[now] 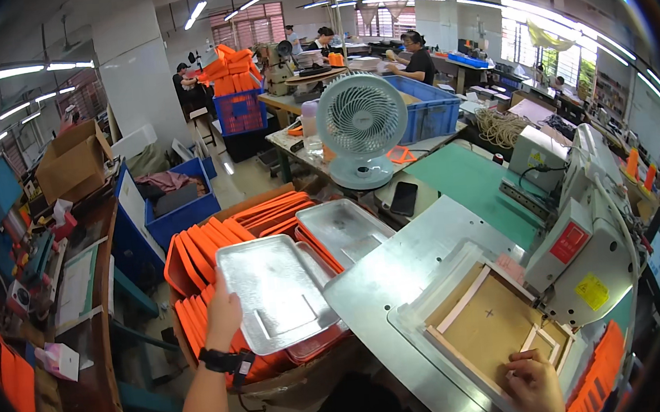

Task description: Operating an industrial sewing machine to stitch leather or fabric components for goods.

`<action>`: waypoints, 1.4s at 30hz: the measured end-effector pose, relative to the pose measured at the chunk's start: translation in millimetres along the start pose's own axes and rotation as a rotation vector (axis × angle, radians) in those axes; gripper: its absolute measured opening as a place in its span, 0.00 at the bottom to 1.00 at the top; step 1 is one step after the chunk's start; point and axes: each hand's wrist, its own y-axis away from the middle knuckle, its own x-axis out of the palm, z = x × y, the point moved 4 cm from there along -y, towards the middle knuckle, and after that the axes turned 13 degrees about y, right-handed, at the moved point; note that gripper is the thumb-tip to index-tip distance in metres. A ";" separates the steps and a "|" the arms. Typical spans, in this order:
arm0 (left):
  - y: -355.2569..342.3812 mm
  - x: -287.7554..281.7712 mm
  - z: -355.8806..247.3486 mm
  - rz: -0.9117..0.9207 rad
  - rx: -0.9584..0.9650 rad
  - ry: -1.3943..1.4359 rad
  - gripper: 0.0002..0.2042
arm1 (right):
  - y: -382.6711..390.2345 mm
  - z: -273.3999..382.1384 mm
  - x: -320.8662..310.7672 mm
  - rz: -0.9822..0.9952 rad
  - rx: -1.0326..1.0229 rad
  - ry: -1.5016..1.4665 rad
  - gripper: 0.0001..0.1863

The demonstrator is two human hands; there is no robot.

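Note:
My left hand [224, 317], with a dark band on its wrist, grips the left edge of a shiny, clear or silvery rectangular tray [274, 289] with rounded corners. The tray is held tilted above a box of orange pieces. Down at the lower right, my right hand [535, 383] has its fingers curled at the near end of a brown board [485, 319] edged with pale strips. Whether anything is between those fingers is hidden. That board sits in a clear plastic frame [414, 320] on the metal machine table [369, 289].
Orange flat pieces [193, 257] and another shiny tray [344, 228] fill the carton below my left hand. A sewing machine [576, 239] stands at right. Ahead are a fan [361, 117], a phone [404, 198] and a blue crate [424, 111]. People sit farther back.

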 end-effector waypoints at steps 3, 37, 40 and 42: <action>1.8 35.0 -18.4 0.127 -0.192 0.060 0.36 | 1.1 -0.5 -0.7 0.022 0.023 -0.008 0.11; 65.6 309.1 -328.2 1.277 1.035 -0.379 0.33 | 252.3 -11.0 -98.6 -0.417 0.895 0.560 0.27; 57.0 287.9 -340.2 1.288 1.062 -0.422 0.32 | 241.1 -9.3 -90.7 -0.349 0.921 0.488 0.28; 63.5 282.2 -348.7 1.344 1.031 -0.345 0.33 | 241.1 -12.9 -85.4 -0.379 0.905 0.471 0.28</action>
